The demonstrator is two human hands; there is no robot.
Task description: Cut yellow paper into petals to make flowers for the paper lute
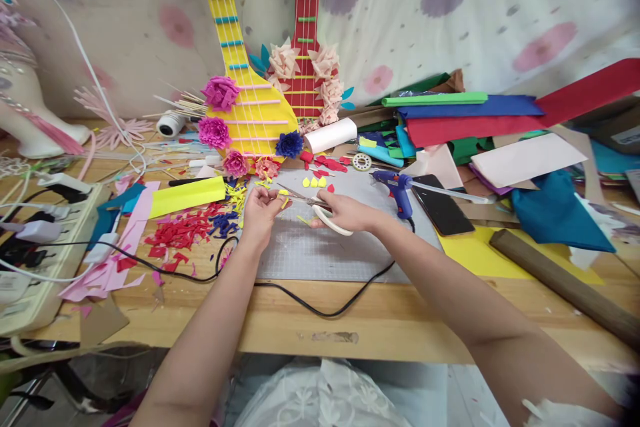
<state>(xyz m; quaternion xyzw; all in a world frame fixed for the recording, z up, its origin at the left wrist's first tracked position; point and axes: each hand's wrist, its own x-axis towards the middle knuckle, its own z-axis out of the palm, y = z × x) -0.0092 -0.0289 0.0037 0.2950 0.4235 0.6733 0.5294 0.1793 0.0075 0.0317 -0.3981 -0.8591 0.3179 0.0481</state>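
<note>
My left hand (261, 213) pinches a small piece of yellow paper (283, 193) above the grey cutting mat (310, 257). In my right hand (345, 211) is a pair of scissors with white handles (333, 221), its blades pointing left at the yellow piece. A thin yellow strip (303, 220) hangs near the right fingers. Just beyond my hands, several cut yellow petals (314, 182) lie on the mat, with a small red piece (331, 188) beside them.
A blue glue gun (395, 190) and a black phone (443, 205) lie right. Yellow (257, 110) and red (306, 53) paper instruments stand behind. Paper scraps (183, 233) and a power strip (55, 247) are left. A black cable (320, 312) crosses the front.
</note>
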